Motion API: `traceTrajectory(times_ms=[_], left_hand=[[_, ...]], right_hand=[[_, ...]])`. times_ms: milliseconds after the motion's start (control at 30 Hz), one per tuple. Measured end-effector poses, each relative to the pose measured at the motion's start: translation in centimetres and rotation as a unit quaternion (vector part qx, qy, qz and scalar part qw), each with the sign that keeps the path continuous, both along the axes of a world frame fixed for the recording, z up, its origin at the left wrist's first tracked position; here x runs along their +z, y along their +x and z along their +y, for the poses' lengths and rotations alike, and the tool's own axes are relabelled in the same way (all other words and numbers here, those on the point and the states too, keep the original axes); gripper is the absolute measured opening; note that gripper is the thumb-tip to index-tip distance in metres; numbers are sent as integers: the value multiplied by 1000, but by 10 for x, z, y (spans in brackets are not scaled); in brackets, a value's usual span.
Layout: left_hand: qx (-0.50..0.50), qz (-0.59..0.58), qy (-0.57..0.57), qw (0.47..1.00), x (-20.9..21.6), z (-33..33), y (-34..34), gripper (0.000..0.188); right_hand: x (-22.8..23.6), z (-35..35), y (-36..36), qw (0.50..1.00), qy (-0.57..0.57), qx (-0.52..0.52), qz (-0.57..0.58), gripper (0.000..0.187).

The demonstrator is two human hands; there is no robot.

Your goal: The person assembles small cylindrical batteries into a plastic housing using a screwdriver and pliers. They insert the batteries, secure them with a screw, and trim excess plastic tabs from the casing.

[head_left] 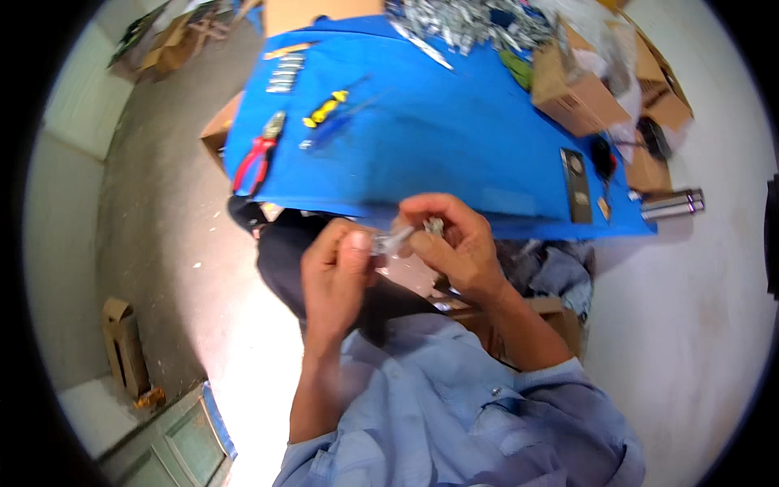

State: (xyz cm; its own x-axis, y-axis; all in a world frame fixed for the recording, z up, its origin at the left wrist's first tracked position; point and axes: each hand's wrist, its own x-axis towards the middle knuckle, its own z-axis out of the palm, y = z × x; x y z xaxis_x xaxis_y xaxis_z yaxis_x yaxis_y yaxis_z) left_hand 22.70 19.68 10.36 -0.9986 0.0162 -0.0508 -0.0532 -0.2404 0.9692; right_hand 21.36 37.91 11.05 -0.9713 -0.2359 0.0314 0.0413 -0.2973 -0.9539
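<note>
Held in front of my lap, just off the table's near edge, both hands are close together. My left hand (334,272) is closed, its thumb and fingers pinching a small silvery-white piece (393,242), blurred, whose kind I cannot make out. The fingertips of my right hand (464,250) meet the other end of that piece. A second small shiny metal part (435,226) shows between the curled fingers of my right hand. The fingers hide much of both.
On the blue-covered table (438,138) lie red-handled pliers (261,154), a yellow screwdriver (326,109), a blue screwdriver (333,128), a row of metal parts (286,73) and a dark flat box (575,185). Silvery parts (479,23) are heaped at the back; a cardboard box (572,97) stands right.
</note>
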Motion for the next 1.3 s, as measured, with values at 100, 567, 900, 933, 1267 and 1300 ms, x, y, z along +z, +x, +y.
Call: traceTrajectory(times_ms=[100, 567, 900, 933, 1267, 1300], left_hand=[[4, -13, -35, 999, -7, -6, 0, 30], [-61, -25, -87, 994, -32, 10, -3, 35], [-40, -65, -83, 994, -31, 37, 3, 32], [-41, -71, -76, 994, -34, 40, 3, 32], [-63, -170, 22, 983, -47, 60, 14, 35], [-75, -167, 40, 982, -39, 61, 16, 36]], right_hand=[[0, 49, 1, 980, 191, 25, -39, 23], [-119, 257, 161, 550, 784, 138, -253, 33], [-54, 199, 73, 905, 392, 47, -157, 26], [-45, 191, 67, 915, 374, 41, -142, 26], [-49, 88, 47, 984, 169, -9, -64, 36], [-50, 70, 47, 992, 89, -58, -61, 32]])
